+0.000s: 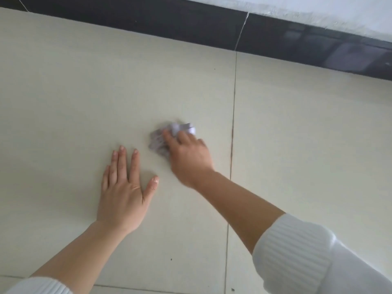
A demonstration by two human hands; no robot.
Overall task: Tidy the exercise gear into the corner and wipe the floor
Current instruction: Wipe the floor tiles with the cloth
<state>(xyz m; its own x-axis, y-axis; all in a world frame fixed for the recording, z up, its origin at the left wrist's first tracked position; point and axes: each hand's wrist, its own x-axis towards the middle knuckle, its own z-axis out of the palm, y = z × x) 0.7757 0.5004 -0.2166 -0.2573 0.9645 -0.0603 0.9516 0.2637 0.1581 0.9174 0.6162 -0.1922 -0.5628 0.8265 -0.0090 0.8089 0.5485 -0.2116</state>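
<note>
Your right grip (188,158) curls over a pale, crumpled wad (180,129), fingers bent on top and pressing it to the floor (63,92) just left of a grout line (233,124), well short of the dark skirting (169,24). Your left grip (122,194) lies flat and spread on the tile near it, holding nothing. Blur hides whether the wad is cloth or paper. Either way it looks light, soft and limp, likely to bunch or slide from under the palm, so take it across its thick middle, gathering the loose edges inward.
</note>
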